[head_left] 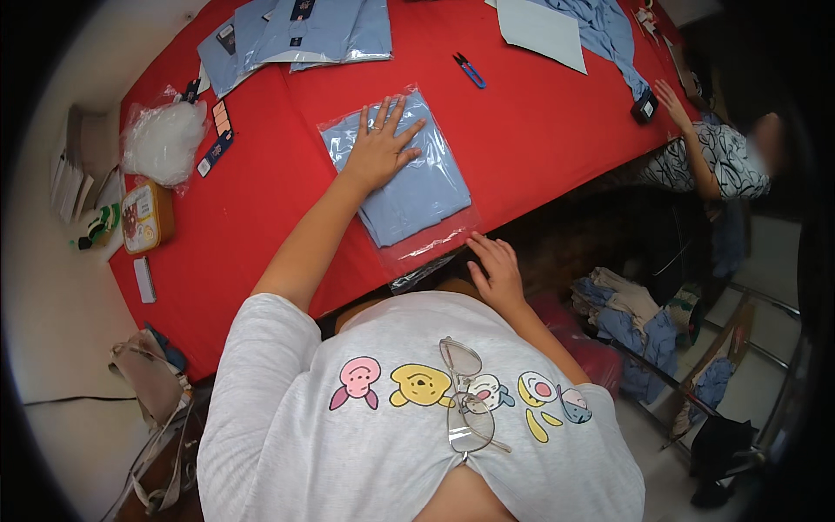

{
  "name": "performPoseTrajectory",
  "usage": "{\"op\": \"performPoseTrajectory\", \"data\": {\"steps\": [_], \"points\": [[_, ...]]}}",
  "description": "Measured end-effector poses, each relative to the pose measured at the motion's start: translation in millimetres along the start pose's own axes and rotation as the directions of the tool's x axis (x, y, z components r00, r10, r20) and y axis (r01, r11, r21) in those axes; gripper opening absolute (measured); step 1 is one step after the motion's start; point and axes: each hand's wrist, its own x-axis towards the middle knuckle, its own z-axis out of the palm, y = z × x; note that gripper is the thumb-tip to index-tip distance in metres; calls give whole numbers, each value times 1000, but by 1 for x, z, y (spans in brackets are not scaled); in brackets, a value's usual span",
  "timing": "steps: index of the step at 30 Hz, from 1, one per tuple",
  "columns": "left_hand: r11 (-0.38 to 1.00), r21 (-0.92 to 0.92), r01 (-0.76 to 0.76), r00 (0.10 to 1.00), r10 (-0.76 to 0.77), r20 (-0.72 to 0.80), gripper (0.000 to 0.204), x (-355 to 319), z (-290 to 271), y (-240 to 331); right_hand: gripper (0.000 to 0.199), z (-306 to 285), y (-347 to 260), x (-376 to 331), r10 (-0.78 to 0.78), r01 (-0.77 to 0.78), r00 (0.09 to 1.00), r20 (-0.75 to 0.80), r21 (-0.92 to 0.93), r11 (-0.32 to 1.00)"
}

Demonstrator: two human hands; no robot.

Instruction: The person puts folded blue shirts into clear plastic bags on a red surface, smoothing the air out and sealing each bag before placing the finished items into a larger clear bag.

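Note:
A folded light-blue garment [409,191] lies inside a clear plastic bag [432,245] near the front edge of the red-covered table. My left hand [381,150] rests flat on the upper part of it, fingers spread, one with a ring. At the bag's near end, by the table edge, is my right hand [497,268]. Its fingers are stretched out with the thumb apart, and the fingertips are at the bag's corner; whether they touch the film I cannot tell. Below that end, some clear plastic [417,277] hangs past the table edge.
Several bagged blue garments [322,30] lie at the far left. Blue-handled thread snips [470,71] and a pale board [541,33] are farther back. At left are a clear plastic bundle [163,143], tags [215,155] and a tin [146,217]. Another person's hand [672,106] reaches the right edge.

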Motion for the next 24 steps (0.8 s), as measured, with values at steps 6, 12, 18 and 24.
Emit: {"op": "performPoseTrajectory", "data": {"steps": [6,12,18,24], "points": [[987,-159,10,978,23,206,90,-104,-6,86,74,-47,46,0,-100,93,995,-19,-245,965],[964,-229,137,953,-64,297,103,-175,-43,149,79,-24,83,53,-449,531,844,293,-338,777],[939,-270,213,941,-123,315,96,-210,-57,164,52,-32,68,65,-590,647,736,333,-90,757],[963,-128,237,970,-228,82,73,-132,-22,168,25,-17,65,53,-630,649,761,155,-151,746]]}}
